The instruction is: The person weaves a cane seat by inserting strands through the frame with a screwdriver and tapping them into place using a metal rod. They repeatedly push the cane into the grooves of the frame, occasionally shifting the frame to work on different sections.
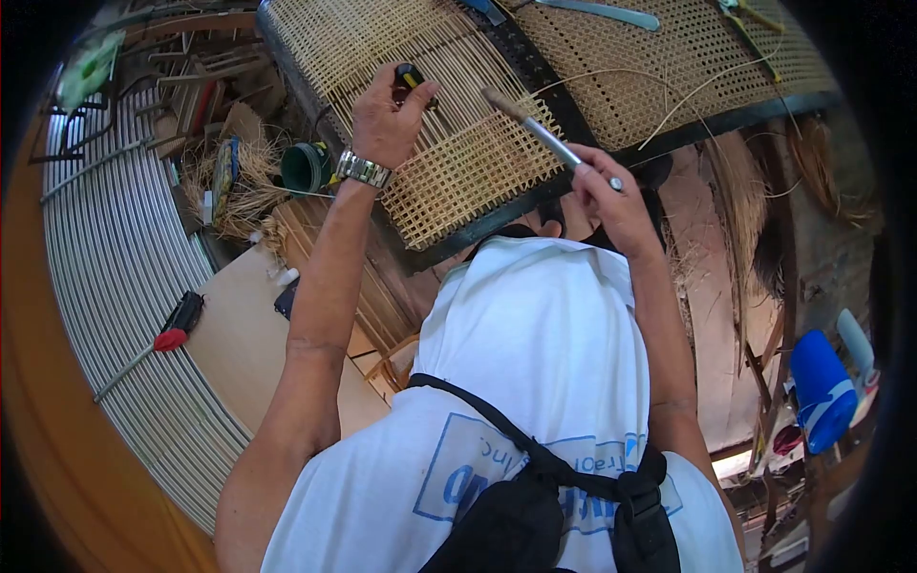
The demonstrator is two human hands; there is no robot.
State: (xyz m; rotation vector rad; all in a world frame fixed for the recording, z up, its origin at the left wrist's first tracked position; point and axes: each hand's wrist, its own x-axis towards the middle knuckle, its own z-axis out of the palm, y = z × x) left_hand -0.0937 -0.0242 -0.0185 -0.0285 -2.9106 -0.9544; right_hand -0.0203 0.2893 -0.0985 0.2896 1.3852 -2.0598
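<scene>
My left hand (387, 119), with a metal-band watch on the wrist, is closed round a tool with a black and yellow handle (409, 76). It rests over the woven cane panel (468, 172), beside a band where only strands running one way show. My right hand (607, 196) grips a slim silver rod-like tool (552, 143) with a brown tip. That tip points up and left over the cane, close to the edge of the open band. A dark frame (458, 244) borders the panel.
Another cane panel (630, 72) lies to the right, with loose strands and a light-blue-handled tool (611, 13) on it. At left are a green container (306, 167), heaped fibres (250, 186) and a corrugated sheet (115, 258). A blue container (821, 392) is at far right.
</scene>
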